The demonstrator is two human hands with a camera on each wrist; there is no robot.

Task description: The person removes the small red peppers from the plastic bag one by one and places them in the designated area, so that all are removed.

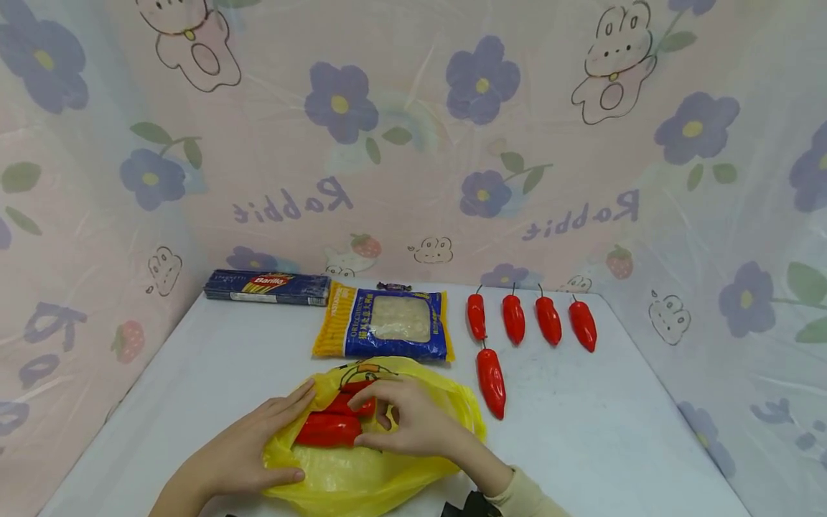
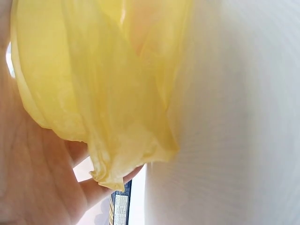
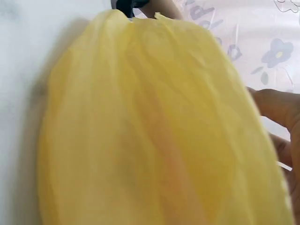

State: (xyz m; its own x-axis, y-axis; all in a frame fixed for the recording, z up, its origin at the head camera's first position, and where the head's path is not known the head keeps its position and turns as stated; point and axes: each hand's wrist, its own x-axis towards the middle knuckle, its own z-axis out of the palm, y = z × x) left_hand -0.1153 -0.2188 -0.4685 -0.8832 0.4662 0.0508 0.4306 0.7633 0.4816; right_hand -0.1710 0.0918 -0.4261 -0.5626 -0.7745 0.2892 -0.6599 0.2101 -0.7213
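Widely spread, left hand [image 1: 248, 441] lay against yellow bag [image 1: 362, 492], right hand [image 1: 410, 420], loosely curved, seemingly empty, reached inside beside red peppers [image 1: 328, 431].

"What encloses the desk [image 1: 614, 431]?"

"A pale, printed plastic sheet [image 1: 407, 194] on three sides: purple flowers [image 1: 483, 80], outlined rabbits [image 1: 614, 64], strawberries [image 1: 366, 246], mirrored 'Rabbit' lettering [image 1: 293, 201]."

"And the desktop?"

"White, running back to that sheet, in soft, even light."

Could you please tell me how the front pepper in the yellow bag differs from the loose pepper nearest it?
The bagged pepper lies crosswise in the yellow bag, while the loose pepper lies front-to-back on the table. The loose pepper shows its stem; the bagged pepper shows none. Both are glossy red.
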